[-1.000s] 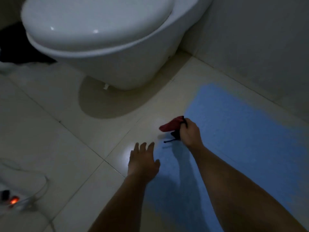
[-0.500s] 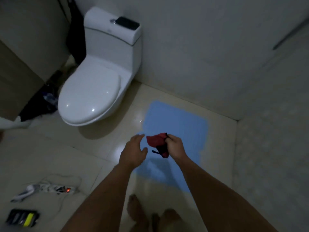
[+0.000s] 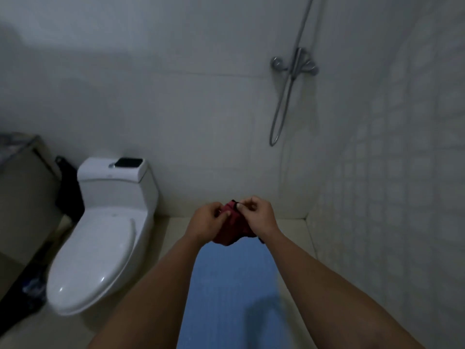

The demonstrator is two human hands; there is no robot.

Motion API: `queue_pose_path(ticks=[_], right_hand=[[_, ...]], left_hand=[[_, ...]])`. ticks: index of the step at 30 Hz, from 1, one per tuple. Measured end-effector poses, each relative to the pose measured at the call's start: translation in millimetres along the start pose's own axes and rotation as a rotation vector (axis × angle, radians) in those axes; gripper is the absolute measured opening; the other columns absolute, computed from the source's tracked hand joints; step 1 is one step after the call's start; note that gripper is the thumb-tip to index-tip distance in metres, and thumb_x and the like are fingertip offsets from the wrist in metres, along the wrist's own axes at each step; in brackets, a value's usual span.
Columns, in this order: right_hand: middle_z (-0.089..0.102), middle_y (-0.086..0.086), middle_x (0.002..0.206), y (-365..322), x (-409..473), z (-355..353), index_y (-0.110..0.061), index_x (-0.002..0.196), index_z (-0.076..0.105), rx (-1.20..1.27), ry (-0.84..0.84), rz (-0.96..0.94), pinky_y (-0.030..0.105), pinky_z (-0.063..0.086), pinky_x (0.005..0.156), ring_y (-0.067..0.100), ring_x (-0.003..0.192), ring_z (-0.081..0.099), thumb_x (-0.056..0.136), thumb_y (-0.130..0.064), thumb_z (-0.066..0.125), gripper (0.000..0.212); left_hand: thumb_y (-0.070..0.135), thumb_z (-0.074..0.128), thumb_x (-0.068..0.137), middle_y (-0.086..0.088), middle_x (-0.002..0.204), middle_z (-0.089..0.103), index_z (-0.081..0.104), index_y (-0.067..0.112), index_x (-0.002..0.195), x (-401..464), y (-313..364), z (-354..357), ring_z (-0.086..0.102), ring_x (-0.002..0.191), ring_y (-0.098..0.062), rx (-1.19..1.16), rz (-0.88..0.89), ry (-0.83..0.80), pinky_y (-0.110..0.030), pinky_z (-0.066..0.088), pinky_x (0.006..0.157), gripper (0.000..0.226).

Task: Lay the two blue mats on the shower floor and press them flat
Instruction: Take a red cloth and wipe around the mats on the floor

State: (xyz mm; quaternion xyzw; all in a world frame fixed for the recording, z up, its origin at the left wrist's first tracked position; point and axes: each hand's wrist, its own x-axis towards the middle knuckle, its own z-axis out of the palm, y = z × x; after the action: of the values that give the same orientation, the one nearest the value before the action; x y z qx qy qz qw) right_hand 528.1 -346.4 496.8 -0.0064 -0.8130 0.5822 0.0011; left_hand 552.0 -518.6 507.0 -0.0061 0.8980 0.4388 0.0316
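Blue mat point(image 3: 226, 285) lying flat on the shower floor, right of the toilet

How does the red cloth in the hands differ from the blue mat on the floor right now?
The red cloth is small and bunched; the blue mat is large and spread flat. The cloth is held in the air, gripped by the left hand and pinched by the right hand; the mat lies untouched on the floor. Both look soft.

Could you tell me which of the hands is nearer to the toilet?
Left. The left hand grips the red cloth on the side facing the toilet; the right hand pinches it farther away.
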Motion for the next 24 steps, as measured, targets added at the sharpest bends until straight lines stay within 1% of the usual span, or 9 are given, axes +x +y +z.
queue_pose_path(ticks=[2, 5, 8, 10, 14, 17, 19, 23, 24], right_hand=[[0.072, -0.004, 0.080, -9.7, 13.8, -19.6, -0.023, 0.076, 0.071, -0.047, 0.050, -0.063, 0.026, 0.054, 0.077, 0.008, 0.077, 0.068, 0.090, -0.014, 0.073, 0.016], [0.067, -0.004, 0.090, -19.3, 32.7, -45.4, -0.026, 0.083, 0.073, -0.122, 0.115, -0.169, 0.021, 0.051, 0.081, 0.008, 0.087, 0.065, 0.089, -0.020, 0.074, 0.008], [0.070, -0.004, 0.081, -26.2, 47.6, -64.9, -0.022, 0.089, 0.074, -0.068, 0.050, -0.174, 0.024, 0.054, 0.072, 0.006, 0.076, 0.067, 0.088, -0.021, 0.075, 0.002], [0.067, -0.003, 0.071, -29.4, 52.0, -71.2, -0.022, 0.091, 0.069, 0.007, 0.018, -0.139, 0.022, 0.052, 0.063, 0.006, 0.066, 0.064, 0.086, -0.020, 0.076, 0.010], [0.070, -0.004, 0.074, -29.1, 67.8, -87.9, -0.020, 0.078, 0.068, 0.082, 0.075, -0.166, 0.019, 0.052, 0.068, 0.003, 0.071, 0.066, 0.086, -0.016, 0.079, 0.014], [0.073, 0.000, 0.072, -21.7, 78.1, -99.5, -0.012, 0.075, 0.073, 0.139, 0.050, -0.149, 0.025, 0.055, 0.070, 0.006, 0.071, 0.067, 0.087, -0.017, 0.078, 0.014], [0.075, 0.001, 0.076, -15.4, 81.0, -107.0, -0.012, 0.079, 0.076, 0.175, 0.016, -0.129, 0.028, 0.056, 0.071, 0.006, 0.072, 0.068, 0.091, -0.020, 0.075, 0.014], [0.078, -0.006, 0.094, -7.7, 81.3, -117.0, -0.017, 0.107, 0.079, 0.273, -0.063, -0.073, 0.019, 0.056, 0.078, 0.000, 0.086, 0.072, 0.096, -0.026, 0.069, 0.017], [0.078, -0.007, 0.096, -7.0, 82.1, -119.3, -0.016, 0.110, 0.078, 0.279, -0.082, -0.065, 0.016, 0.055, 0.078, -0.001, 0.088, 0.072, 0.096, -0.026, 0.069, 0.019]], left_hand=[[0.034, 0.060, 0.099, -0.002, 0.076, 0.072, 0.068, 0.019, 0.085, 13.8, 23.0, 1.6, 0.067, 0.071, -0.020, 0.026, 0.039, 0.031, -0.035, 0.052, 0.065, 0.022], [0.035, 0.056, 0.102, -0.004, 0.079, 0.072, 0.070, 0.017, 0.090, 31.7, 50.6, 3.6, 0.068, 0.073, -0.021, 0.027, 0.060, 0.064, -0.038, 0.054, 0.068, 0.025], [0.032, 0.058, 0.102, -0.003, 0.078, 0.072, 0.070, 0.019, 0.089, 46.7, 77.0, 7.6, 0.068, 0.073, -0.022, 0.018, 0.110, 0.115, -0.040, 0.054, 0.068, 0.022], [0.029, 0.059, 0.101, -0.003, 0.079, 0.073, 0.071, 0.019, 0.089, 55.0, 88.4, 9.3, 0.069, 0.074, -0.022, 0.024, 0.142, 0.129, -0.041, 0.055, 0.068, 0.019], [0.026, 0.059, 0.100, 0.001, 0.084, 0.074, 0.070, 0.026, 0.095, 70.8, 110.6, 15.3, 0.071, 0.077, -0.017, 0.037, 0.161, 0.114, -0.038, 0.058, 0.069, 0.012], [0.024, 0.058, 0.101, 0.002, 0.089, 0.075, 0.070, 0.025, 0.101, 78.5, 121.8, 24.8, 0.071, 0.080, -0.014, 0.052, 0.163, 0.098, -0.035, 0.059, 0.072, 0.012], [0.025, 0.058, 0.101, 0.002, 0.091, 0.074, 0.070, 0.025, 0.103, 82.1, 126.0, 33.0, 0.071, 0.081, -0.012, 0.085, 0.146, 0.078, -0.033, 0.058, 0.073, 0.012], [0.027, 0.056, 0.101, -0.001, 0.102, 0.074, 0.071, 0.020, 0.114, 86.8, 135.8, 46.2, 0.069, 0.089, -0.017, 0.201, 0.148, 0.034, -0.035, 0.058, 0.079, 0.021], [0.027, 0.056, 0.101, -0.001, 0.102, 0.074, 0.071, 0.019, 0.115, 87.2, 140.2, 49.6, 0.069, 0.089, -0.017, 0.209, 0.157, 0.025, -0.035, 0.058, 0.079, 0.022]])
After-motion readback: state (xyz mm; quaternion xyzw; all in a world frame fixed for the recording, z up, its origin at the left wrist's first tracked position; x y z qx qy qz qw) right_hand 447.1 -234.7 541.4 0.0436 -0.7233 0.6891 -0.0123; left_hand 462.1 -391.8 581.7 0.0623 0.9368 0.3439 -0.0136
